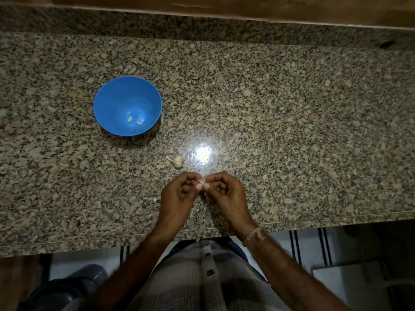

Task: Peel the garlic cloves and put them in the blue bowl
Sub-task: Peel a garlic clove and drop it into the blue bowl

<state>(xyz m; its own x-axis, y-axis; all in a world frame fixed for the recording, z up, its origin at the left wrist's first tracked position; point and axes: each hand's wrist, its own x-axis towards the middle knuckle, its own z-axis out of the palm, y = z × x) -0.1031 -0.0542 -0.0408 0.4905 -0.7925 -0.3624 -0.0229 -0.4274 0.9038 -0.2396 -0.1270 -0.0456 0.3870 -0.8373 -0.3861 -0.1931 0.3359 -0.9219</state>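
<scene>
Okay, leftmost on my feed: the blue bowl (116, 102) sat far-left on the granite counter (292, 131), with two peeled cloves (134, 120), pale yellow-green, at its bottom. Right of it and nearer, the garlic bulb (178, 162) lay on its side, papery off-white, stem stub pointing left, well apart from the bowl and just beyond the hands. A small skin scrap (154, 200) lay on the counter just left of the left hand (179, 194).

That hand had its fingers curled and pinched one clove (201, 182) between thumb and fingertips. The clove was small, whitish and mostly hidden, held above the counter toward its near edge. The right hand (226, 194), also curled, pinched the same clove from the right, thumbnails nearly meeting.

My call: the clove is light and firm, the skin thin, dry and brittle, likely to flake. Bare flesh may be a bit tacky. Best to pinch the body with the left and pick at the skin's end with a right nail. I couldn't tell how much skin was off.
</scene>
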